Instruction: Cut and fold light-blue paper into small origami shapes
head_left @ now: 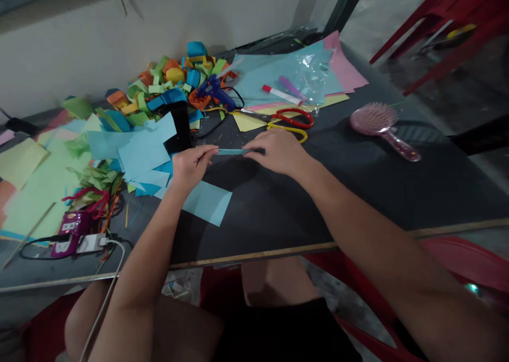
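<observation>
A narrow light-blue paper strip (231, 152) stretches between my two hands above the dark table. My left hand (191, 166) pinches its left end, fingers closed. At the other end my right hand (275, 149) grips it between thumb and fingers; a small dark tip shows by the thumb, too unclear to name. Scissors (292, 119) with one red and one yellow handle lie just beyond my right hand. Below and left of the strip lies a light-blue paper rectangle (210, 202), partly behind my left forearm. More blue paper pieces (143, 152) overlap left of my left hand.
A heap of colourful folded paper pieces (159, 86) lies by the wall, with a blue glue gun (218, 91) beside it. Markers (281, 95) rest on paper sheets. A pink hairbrush (379, 124) lies right; a purple plug block (71, 234) with cables sits left.
</observation>
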Demonstrator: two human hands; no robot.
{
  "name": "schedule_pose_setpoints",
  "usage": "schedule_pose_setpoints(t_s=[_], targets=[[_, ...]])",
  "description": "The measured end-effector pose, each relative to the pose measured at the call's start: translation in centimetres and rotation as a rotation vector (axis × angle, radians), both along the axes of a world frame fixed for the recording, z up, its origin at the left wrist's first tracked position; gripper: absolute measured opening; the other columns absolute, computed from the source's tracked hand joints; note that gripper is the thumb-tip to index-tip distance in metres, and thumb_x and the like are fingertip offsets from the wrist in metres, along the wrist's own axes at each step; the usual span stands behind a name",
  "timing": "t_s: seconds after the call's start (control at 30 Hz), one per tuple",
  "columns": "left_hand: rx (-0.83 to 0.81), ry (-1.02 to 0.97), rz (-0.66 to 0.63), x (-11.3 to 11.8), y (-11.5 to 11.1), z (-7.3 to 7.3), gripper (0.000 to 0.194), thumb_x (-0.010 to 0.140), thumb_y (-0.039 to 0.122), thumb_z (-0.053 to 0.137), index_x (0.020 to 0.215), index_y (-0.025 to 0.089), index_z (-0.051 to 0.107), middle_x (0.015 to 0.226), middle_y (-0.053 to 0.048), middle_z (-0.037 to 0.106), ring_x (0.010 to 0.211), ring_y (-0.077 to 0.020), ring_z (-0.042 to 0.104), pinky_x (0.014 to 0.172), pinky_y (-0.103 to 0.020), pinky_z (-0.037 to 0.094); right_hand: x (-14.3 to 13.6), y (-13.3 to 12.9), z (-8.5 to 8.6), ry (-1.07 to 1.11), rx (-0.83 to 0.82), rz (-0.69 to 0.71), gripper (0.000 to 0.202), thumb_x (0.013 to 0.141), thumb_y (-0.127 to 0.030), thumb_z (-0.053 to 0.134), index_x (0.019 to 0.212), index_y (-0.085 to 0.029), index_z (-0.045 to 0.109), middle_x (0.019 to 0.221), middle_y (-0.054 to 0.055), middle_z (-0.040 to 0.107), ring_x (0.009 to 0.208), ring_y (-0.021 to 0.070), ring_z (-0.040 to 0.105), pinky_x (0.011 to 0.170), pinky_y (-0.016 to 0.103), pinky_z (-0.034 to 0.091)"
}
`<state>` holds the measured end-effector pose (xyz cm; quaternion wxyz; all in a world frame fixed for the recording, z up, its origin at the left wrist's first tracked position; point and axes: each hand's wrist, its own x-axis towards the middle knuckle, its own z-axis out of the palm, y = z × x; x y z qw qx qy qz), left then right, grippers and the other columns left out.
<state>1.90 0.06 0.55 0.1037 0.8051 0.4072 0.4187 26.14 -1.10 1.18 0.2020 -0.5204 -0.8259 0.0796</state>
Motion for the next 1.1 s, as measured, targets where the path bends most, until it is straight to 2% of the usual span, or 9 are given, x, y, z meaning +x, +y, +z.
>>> schedule_pose_setpoints(t_s=[0.13, 0.3, 0.5, 0.63, 0.73, 0.83, 0.97, 1.03, 1.1], targets=[[-0.026, -0.008, 0.019, -0.3, 0.2, -0.2, 0.020, 0.092, 0.036, 0.062, 0.092, 0.024, 0.079, 0.070, 0.000, 0.076, 0.056, -0.0113, 0.068, 0.059, -0.021, 0.052, 0.3, 0.4, -0.5, -0.030, 0.017, -0.020, 0.017, 0.086, -0.026, 0.065, 0.095, -0.028, 0.080, 0.090, 0.004, 0.077, 0.083, 0.0239, 0.067, 0.066, 0.034, 0.043], [-0.021, -0.044, 0.046, -0.5, 0.4, -0.2, 0.020, 0.090, 0.037, 0.064, 0.090, 0.023, 0.079, 0.074, -0.001, 0.076, 0.055, -0.0111, 0.067, 0.059, -0.021, 0.053, 0.8, 0.8, -1.4, -0.037, 0.057, -0.001, 0.016, 0.085, -0.028, 0.065, 0.088, -0.028, 0.081, 0.075, 0.004, 0.076, 0.071, 0.0219, 0.066, 0.059, 0.033, 0.041], [-0.052, -0.120, 0.104, -0.7, 0.4, 0.1, 0.020, 0.090, 0.036, 0.064, 0.091, 0.023, 0.078, 0.078, -0.001, 0.076, 0.055, -0.0093, 0.067, 0.056, -0.019, 0.052, 0.8, 0.7, -0.9, 0.041, 0.058, -0.062, 0.014, 0.084, -0.030, 0.066, 0.087, -0.027, 0.080, 0.073, 0.003, 0.073, 0.069, 0.0202, 0.063, 0.059, 0.032, 0.039], [-0.113, -0.258, 0.221, -1.3, 1.0, 0.7, 0.024, 0.089, 0.042, 0.065, 0.090, 0.022, 0.077, 0.063, 0.001, 0.071, 0.052, -0.0092, 0.065, 0.052, -0.018, 0.049, 0.6, 0.3, 0.0, 0.405, 0.008, -0.109, 0.019, 0.080, -0.040, 0.073, 0.073, -0.022, 0.076, 0.058, -0.001, 0.063, 0.059, 0.0153, 0.057, 0.059, 0.030, 0.041], [-0.161, -0.353, 0.246, -1.6, 1.4, 0.9, 0.026, 0.088, 0.044, 0.065, 0.090, 0.021, 0.076, 0.053, 0.003, 0.064, 0.048, -0.0091, 0.062, 0.049, -0.018, 0.047, 0.3, 0.0, 0.5, 0.750, -0.010, -0.092, 0.023, 0.078, -0.045, 0.075, 0.073, -0.023, 0.075, 0.067, -0.001, 0.068, 0.066, 0.0162, 0.061, 0.062, 0.030, 0.047], [-0.174, -0.399, 0.219, -1.4, 1.4, 0.9, 0.028, 0.087, 0.047, 0.066, 0.088, 0.021, 0.076, 0.052, 0.004, 0.062, 0.046, -0.0083, 0.060, 0.048, -0.019, 0.047, 0.0, 0.0, 0.5, 0.929, -0.004, -0.082, 0.020, 0.077, -0.044, 0.075, 0.076, -0.024, 0.077, 0.073, 0.001, 0.073, 0.070, 0.0174, 0.066, 0.067, 0.031, 0.052], [-0.185, -0.503, 0.145, -1.2, 0.9, 1.3, 0.042, 0.086, 0.060, 0.061, 0.080, 0.021, 0.075, 0.057, 0.000, 0.066, 0.050, -0.0096, 0.061, 0.050, -0.021, 0.050, 0.0, 0.2, 0.1, 1.001, 0.052, -0.084, 0.017, 0.077, -0.042, 0.077, 0.078, -0.025, 0.079, 0.076, 0.001, 0.076, 0.073, 0.0180, 0.069, 0.072, 0.033, 0.056], [-0.289, -0.591, 0.051, -1.4, 0.8, 1.8, 0.058, 0.089, 0.069, 0.047, 0.072, 0.021, 0.074, 0.061, -0.003, 0.069, 0.055, -0.0119, 0.065, 0.053, -0.024, 0.052, 0.1, 0.4, 0.0, 1.021, 0.101, -0.067, 0.015, 0.077, -0.041, 0.077, 0.080, -0.026, 0.079, 0.077, 0.001, 0.076, 0.074, 0.0182, 0.070, 0.074, 0.034, 0.056], [-0.489, -0.638, -0.093, -1.8, 0.9, 2.3, 0.072, 0.090, 0.075, 0.034, 0.069, 0.019, 0.074, 0.065, -0.007, 0.071, 0.060, -0.0153, 0.069, 0.056, -0.026, 0.055, 0.2, 0.3, 0.2, 1.026, 0.148, 0.032, 0.011, 0.078, -0.038, 0.077, 0.083, -0.028, 0.080, 0.081, 0.001, 0.077, 0.077, 0.0185, 0.071, 0.076, 0.034, 0.057]])
